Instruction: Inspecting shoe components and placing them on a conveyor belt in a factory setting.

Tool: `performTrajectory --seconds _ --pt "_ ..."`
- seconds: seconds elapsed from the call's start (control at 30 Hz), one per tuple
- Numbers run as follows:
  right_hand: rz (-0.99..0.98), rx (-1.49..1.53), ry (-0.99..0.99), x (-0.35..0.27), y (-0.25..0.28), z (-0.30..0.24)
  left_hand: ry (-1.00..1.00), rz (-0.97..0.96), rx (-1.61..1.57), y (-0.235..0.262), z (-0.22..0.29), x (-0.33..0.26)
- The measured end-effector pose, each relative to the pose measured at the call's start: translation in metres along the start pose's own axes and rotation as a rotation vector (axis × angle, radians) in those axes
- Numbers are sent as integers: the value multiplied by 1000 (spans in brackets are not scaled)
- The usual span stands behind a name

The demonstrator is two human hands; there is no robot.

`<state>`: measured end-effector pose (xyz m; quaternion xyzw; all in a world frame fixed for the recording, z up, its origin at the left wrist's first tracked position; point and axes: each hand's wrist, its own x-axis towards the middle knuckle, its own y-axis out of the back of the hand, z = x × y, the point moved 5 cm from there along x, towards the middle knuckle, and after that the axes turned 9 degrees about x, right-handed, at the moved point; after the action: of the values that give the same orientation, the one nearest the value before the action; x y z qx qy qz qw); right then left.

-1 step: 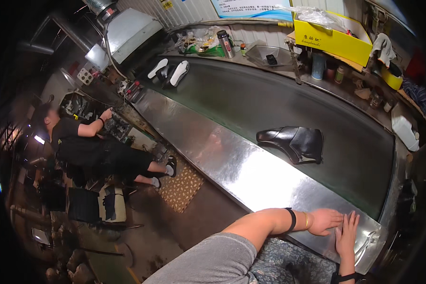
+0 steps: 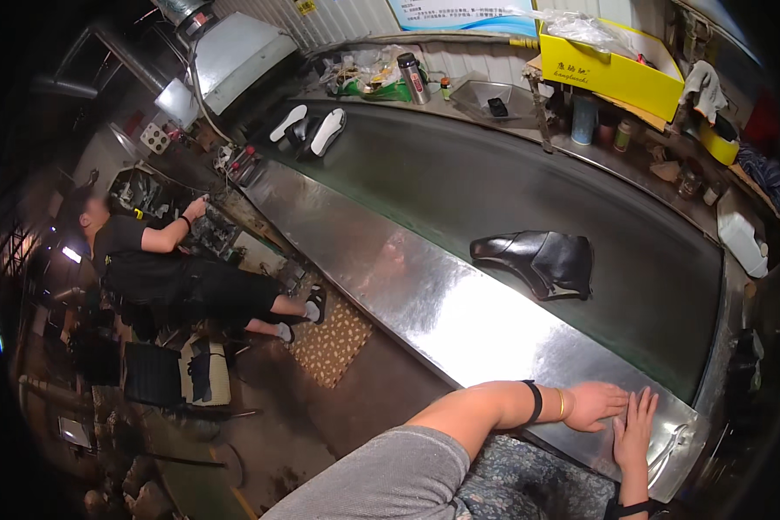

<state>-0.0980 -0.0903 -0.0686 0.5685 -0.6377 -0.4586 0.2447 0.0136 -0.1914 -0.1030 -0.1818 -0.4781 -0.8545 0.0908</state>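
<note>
My left hand [image 2: 596,406] lies flat on the shiny metal ledge [image 2: 338,227], palm down, with its fingers stretched toward the right. Beside it, my right hand [image 2: 636,431] rests on the same ledge, fingers extended, its tips close to or touching those of the left. Neither hand holds anything. Beyond the ledge, on a dark conveyor belt [image 2: 390,152], a black leather boot upper [image 2: 542,263] lies on its side, toe pointing left. At the belt's far left end are black footwear pieces with two white soles [image 2: 328,133].
A person in dark clothes [image 2: 165,269] stands at equipment on the left, by a patterned mat [image 2: 334,342]. Behind the belt are a steel flask [image 2: 413,80], a metal tray [image 2: 468,100] and a yellow box [image 2: 611,74]. A white plastic container [image 2: 742,232] stands far right.
</note>
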Motion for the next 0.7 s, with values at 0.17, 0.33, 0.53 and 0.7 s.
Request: performTrajectory --seconds 0.17,0.33,0.53,0.7 --pt "61 -73 65 -3 -14 6 6 2 -32 -9 -2 0" --pt "58 -93 78 -2 -16 12 -1 -7 -20 -11 -3 1" --pt "35 -93 76 -4 -19 14 -13 -4 -55 -7 -1 1" --pt "77 -52 81 -7 -18 13 -24 -21 -55 -8 1 0"
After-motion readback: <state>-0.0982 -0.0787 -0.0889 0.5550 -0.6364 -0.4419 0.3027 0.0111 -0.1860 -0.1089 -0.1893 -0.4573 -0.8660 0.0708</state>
